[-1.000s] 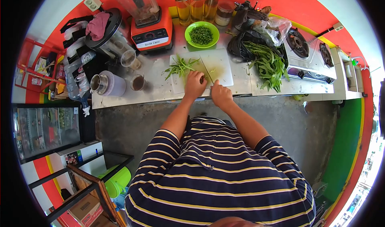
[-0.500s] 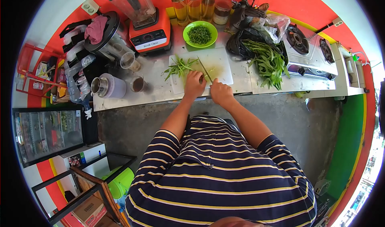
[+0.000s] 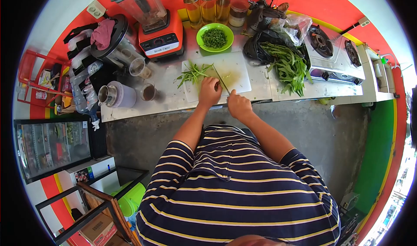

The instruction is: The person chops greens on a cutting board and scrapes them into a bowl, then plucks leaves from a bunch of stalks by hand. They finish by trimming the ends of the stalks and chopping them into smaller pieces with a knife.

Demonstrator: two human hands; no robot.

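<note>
My left hand [image 3: 210,91] is closed on the stem ends of some leafy greens [image 3: 193,73] on the white cutting board [image 3: 241,72]. In my right hand [image 3: 239,104] is the handle of a knife [image 3: 220,78], its blade slanting up and left beside my left fingers. Small pale cut bits lie on the board right of the blade. Behind the board stands a green bowl [image 3: 214,38] of chopped greens. A larger bunch of greens [image 3: 290,74] lies to the right, partly in a black plastic bag [image 3: 256,48].
An orange blender [image 3: 160,36], three oil bottles [image 3: 207,7] and a jar [image 3: 238,13] stand at the back. Cups [image 3: 149,92] and a pitcher [image 3: 119,94] are on the left. A gas stove [image 3: 334,54] is at the right. The steel counter's edge [image 3: 173,109] runs before me.
The knife and my right hand have shifted slightly left and down, relative to the board. My left hand keeps its hold on the greens. The whole view has shifted a little.
</note>
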